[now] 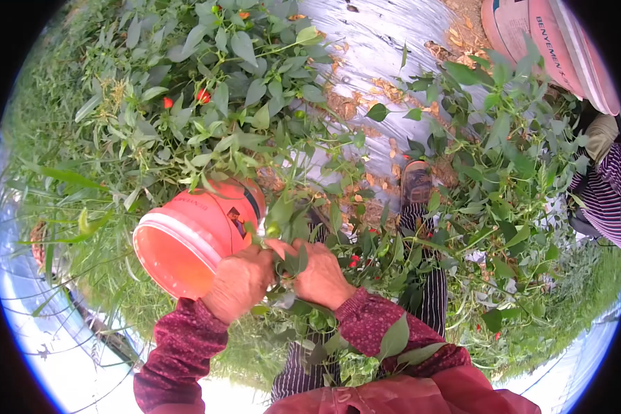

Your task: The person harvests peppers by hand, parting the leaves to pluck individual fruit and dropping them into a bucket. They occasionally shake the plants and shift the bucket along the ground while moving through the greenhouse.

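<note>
Both my hands are close together among the pepper plant's leaves, at the middle of the view. My left hand (238, 284) has its fingers bent inward at the stems; its fingertips are partly hidden. Beside it, my right hand (320, 276) is closed around a green leafy stem (293, 261), with the thumb and fingers pressed together. A pink bucket (198, 224) lies tilted just left of my hands, its opening toward the lower left. Small red peppers (354, 261) hang in the foliage to the right of my right hand.
Leafy plants with red peppers (203, 96) fill the upper left. Silvery sheeting (365, 48) with dry leaves runs between the rows. Another pink bucket (541, 48) is at the upper right, above a person's striped clothing (606, 196). My shoe (416, 186) rests among the plants.
</note>
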Tool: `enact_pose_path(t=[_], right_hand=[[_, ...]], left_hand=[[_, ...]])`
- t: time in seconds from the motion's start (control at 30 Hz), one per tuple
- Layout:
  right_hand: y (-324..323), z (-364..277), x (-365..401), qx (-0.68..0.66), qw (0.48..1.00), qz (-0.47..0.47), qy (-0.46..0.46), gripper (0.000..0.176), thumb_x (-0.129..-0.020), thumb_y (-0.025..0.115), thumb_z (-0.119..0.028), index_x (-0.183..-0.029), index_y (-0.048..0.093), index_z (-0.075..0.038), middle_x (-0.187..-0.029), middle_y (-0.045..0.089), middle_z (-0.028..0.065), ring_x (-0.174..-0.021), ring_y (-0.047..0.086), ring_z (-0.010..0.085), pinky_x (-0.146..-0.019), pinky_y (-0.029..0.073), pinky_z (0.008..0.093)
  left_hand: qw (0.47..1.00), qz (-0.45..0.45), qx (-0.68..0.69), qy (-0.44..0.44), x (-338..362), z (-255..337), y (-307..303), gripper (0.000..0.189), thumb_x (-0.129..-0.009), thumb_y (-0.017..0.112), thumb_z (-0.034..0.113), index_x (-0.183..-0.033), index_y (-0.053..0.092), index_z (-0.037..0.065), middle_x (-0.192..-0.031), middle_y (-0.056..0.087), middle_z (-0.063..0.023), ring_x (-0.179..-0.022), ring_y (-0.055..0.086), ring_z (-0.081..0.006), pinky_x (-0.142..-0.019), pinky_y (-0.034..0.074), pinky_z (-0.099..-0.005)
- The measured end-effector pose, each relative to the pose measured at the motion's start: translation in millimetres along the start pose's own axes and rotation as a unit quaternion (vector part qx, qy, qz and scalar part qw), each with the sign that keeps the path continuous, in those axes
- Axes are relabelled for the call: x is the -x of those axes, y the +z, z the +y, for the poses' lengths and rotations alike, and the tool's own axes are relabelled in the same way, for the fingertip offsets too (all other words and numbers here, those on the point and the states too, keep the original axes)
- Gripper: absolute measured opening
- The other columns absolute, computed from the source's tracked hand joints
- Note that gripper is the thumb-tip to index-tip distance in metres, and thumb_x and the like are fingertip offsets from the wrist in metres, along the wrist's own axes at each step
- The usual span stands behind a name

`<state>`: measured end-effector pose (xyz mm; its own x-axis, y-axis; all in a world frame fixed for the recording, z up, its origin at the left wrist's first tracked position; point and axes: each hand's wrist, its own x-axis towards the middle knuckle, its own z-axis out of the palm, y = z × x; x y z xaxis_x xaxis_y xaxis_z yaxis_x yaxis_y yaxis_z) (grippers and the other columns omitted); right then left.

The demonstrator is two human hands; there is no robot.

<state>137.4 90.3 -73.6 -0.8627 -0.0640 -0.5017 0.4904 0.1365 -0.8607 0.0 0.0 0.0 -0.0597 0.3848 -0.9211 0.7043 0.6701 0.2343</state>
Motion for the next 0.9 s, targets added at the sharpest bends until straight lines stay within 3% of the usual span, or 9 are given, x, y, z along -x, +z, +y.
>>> enact_pose_path(t=[0.07, 0.17, 0.3, 0.33, 0.4, 0.47, 0.7, 0.8, 0.9], right_hand=[[3, -5, 6, 0.027, 0.999, 0.035, -0.023, 0.062, -0.065, 0.068, -0.012, -0.123, 0.049, -0.018, -0.088, 0.054, 0.0073, -0.083, 0.056, 0.0268, -0.072, 0.043, 0.0395], [9, 19, -3, 0.05, 0.992, 0.107, -0.047, 0.057, -0.062, 0.068, -0.011, -0.117, 0.053, -0.016, -0.086, 0.053, 0.0066, -0.081, 0.055, 0.0264, -0.072, 0.042, 0.0388], [4, 10, -3, 0.025, 0.99, 0.125, -0.059, 0.056, -0.059, 0.069, -0.01, -0.113, 0.055, -0.012, -0.083, 0.053, 0.0065, -0.081, 0.055, 0.0265, -0.073, 0.042, 0.0389], [3, 7, -4, 0.025, 0.986, 0.151, -0.062, 0.031, -0.068, 0.063, -0.012, -0.099, 0.055, -0.012, -0.081, 0.048, 0.007, -0.077, 0.055, 0.0262, -0.072, 0.04, 0.0388], [5, 11, -4, 0.029, 0.985, 0.155, -0.066, 0.029, -0.068, 0.064, -0.012, -0.096, 0.055, -0.011, -0.079, 0.049, 0.007, -0.076, 0.055, 0.0265, -0.071, 0.04, 0.0386], [7, 12, -5, 0.034, 0.984, 0.16, -0.068, 0.026, -0.068, 0.064, -0.011, -0.093, 0.055, -0.011, -0.078, 0.049, 0.007, -0.074, 0.055, 0.0268, -0.069, 0.04, 0.0384], [2, 7, -12, -0.051, 0.973, 0.212, -0.081, 0.018, -0.072, 0.067, -0.008, -0.086, 0.055, -0.01, -0.07, 0.051, 0.0068, -0.067, 0.055, 0.0272, -0.061, 0.039, 0.0387], [1, 10, -12, -0.053, 0.967, 0.234, -0.085, 0.019, -0.073, 0.069, -0.008, -0.086, 0.055, -0.009, -0.07, 0.053, 0.0078, -0.066, 0.055, 0.0278, -0.06, 0.04, 0.0384], [1, 13, -14, -0.108, 0.962, 0.246, -0.053, 0.019, -0.076, 0.069, -0.011, -0.089, 0.055, -0.007, -0.072, 0.056, 0.0095, -0.066, 0.056, 0.0291, -0.061, 0.042, 0.0381]], left_hand=[[0.999, 0.019, 0.021, 0.017, 15, 22, -15, 0.032, -0.08, 0.058, 0.008, -0.109, 0.051, -0.005, -0.085, 0.057, -0.0222, -0.078, 0.06, -0.0365, -0.068, 0.05, -0.0416], [0.984, 0.12, 0.113, 0.067, -1, 15, -8, 0.032, -0.081, 0.056, 0.005, -0.11, 0.051, -0.006, -0.085, 0.057, -0.0217, -0.079, 0.059, -0.0377, -0.068, 0.048, -0.0433], [0.964, 0.131, 0.225, 0.047, 9, 6, -4, 0.033, -0.081, 0.056, 0.004, -0.112, 0.05, -0.005, -0.087, 0.057, -0.0209, -0.079, 0.058, -0.0397, -0.07, 0.047, -0.0449], [0.957, 0.143, 0.252, 0.036, 9, 5, 0, 0.032, -0.08, 0.057, 0.003, -0.11, 0.051, -0.004, -0.088, 0.057, -0.0205, -0.08, 0.058, -0.0403, -0.07, 0.047, -0.0451], [0.948, 0.151, 0.28, 0.024, 8, 5, 3, 0.031, -0.079, 0.058, 0.002, -0.109, 0.051, -0.002, -0.089, 0.057, -0.0202, -0.08, 0.057, -0.0409, -0.071, 0.046, -0.0454], [0.972, 0.199, 0.125, -0.007, 5, 5, 0, 0.029, -0.077, 0.06, 0.0, -0.104, 0.05, 0.0, -0.087, 0.057, -0.0193, -0.082, 0.058, -0.0402, -0.072, 0.047, -0.0436], [0.919, 0.262, 0.282, -0.085, -11, -3, 12, 0.023, -0.076, 0.059, 0.001, -0.095, 0.047, 0.003, -0.085, 0.06, -0.0203, -0.076, 0.06, -0.0397, -0.066, 0.049, -0.0443], [0.924, 0.283, 0.195, -0.17, -22, -26, 19, 0.026, -0.078, 0.059, 0.001, -0.101, 0.047, 0.002, -0.086, 0.061, -0.0199, -0.076, 0.063, -0.0336, -0.065, 0.051, -0.0395], [0.877, 0.4, 0.256, -0.078, -22, -60, 7, 0.034, -0.08, 0.059, -0.001, -0.112, 0.048, 0.003, -0.086, 0.061, -0.0165, -0.074, 0.063, -0.0243, -0.065, 0.051, -0.0335]])
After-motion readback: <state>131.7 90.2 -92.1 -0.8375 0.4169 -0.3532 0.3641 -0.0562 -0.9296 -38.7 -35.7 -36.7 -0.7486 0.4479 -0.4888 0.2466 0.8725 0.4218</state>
